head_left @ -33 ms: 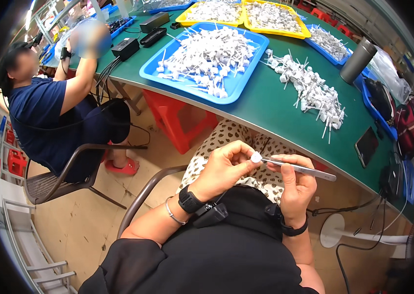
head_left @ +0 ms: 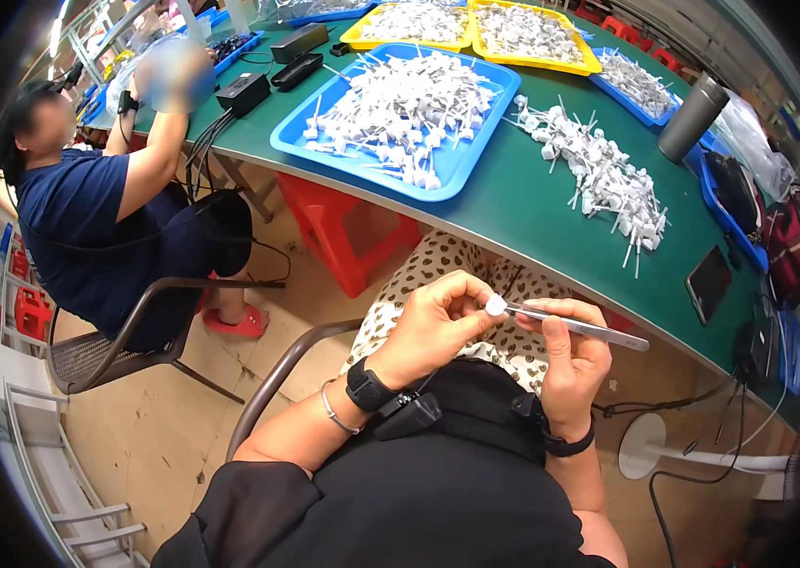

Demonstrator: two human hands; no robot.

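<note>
Above my lap, my left hand [head_left: 443, 322] pinches a small white round plastic part [head_left: 496, 305] between thumb and fingers. My right hand [head_left: 568, 350] grips metal tweezers [head_left: 599, 331], whose tips reach the white part from the right. Whether the tips touch or enter it is too small to tell. Beyond my hands, a blue tray [head_left: 291, 142] on the green table holds a heap of white parts with thin stems [head_left: 409, 104]. To its right lies a loose pile of similar white parts [head_left: 599, 170], directly on the tabletop.
Yellow trays [head_left: 589, 62] of white parts stand at the back of the green table [head_left: 504, 208]. A grey bottle [head_left: 693, 115] and a phone [head_left: 709, 283] are at the right. A person in dark blue [head_left: 88, 199] sits at left, near a red stool [head_left: 343, 237].
</note>
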